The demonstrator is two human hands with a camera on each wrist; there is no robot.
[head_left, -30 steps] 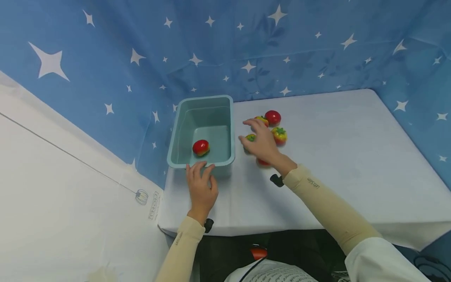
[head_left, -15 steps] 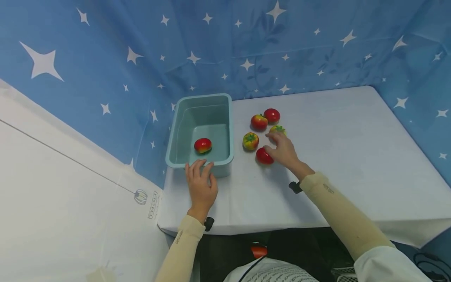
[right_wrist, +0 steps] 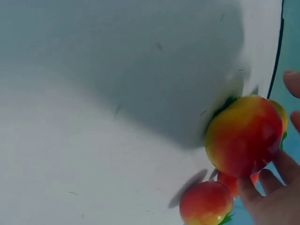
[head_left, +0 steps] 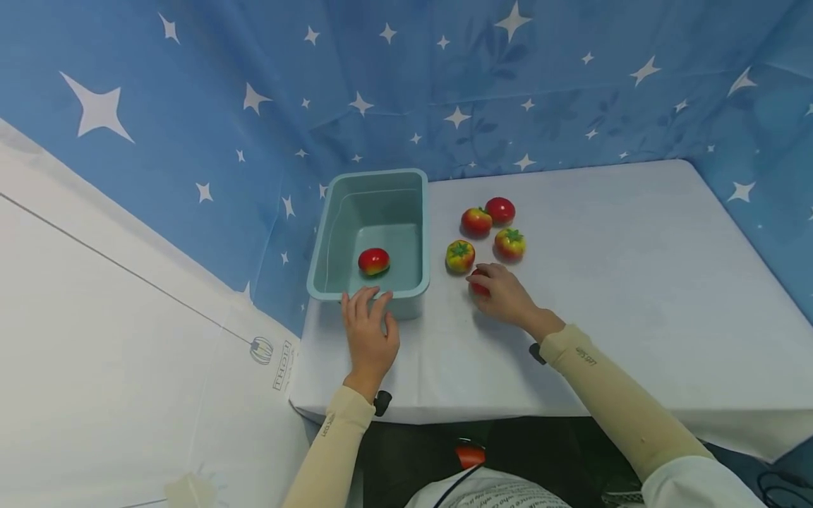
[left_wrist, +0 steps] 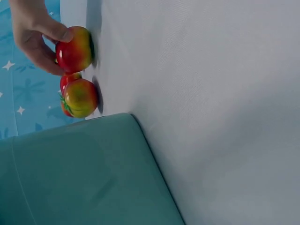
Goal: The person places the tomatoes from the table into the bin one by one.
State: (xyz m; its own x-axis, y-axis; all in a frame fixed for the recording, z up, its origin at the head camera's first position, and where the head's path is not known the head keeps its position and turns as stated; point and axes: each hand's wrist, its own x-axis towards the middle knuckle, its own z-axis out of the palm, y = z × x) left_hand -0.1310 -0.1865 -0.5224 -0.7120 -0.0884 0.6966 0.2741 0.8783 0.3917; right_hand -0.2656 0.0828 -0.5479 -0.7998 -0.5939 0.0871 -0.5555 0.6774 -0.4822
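My right hand (head_left: 506,298) is curled over a red tomato (head_left: 480,284) at the front of a small group on the table. In the left wrist view the thumb and fingers lie around that tomato (left_wrist: 77,51), which is red with a yellow end. The right wrist view shows fingers (right_wrist: 251,192) against its underside. My left hand (head_left: 370,342) is at the front rim of a blue-green plastic basin (head_left: 313,271), its fingers spread and slightly bent. Inside the basin lies one red tomato (head_left: 374,261).
Several more tomatoes sit just beyond my right hand: a yellow-green one (head_left: 460,256), a red-yellow one with leaves (head_left: 510,244), and red ones (head_left: 476,222) behind. A white cloth covers the table (head_left: 622,282). A blue starry curtain (head_left: 540,85) hangs along its back.
My right hand has drawn back from the rear tomatoes to the front one and its fingers have closed around it. The left hand stays at the basin rim.
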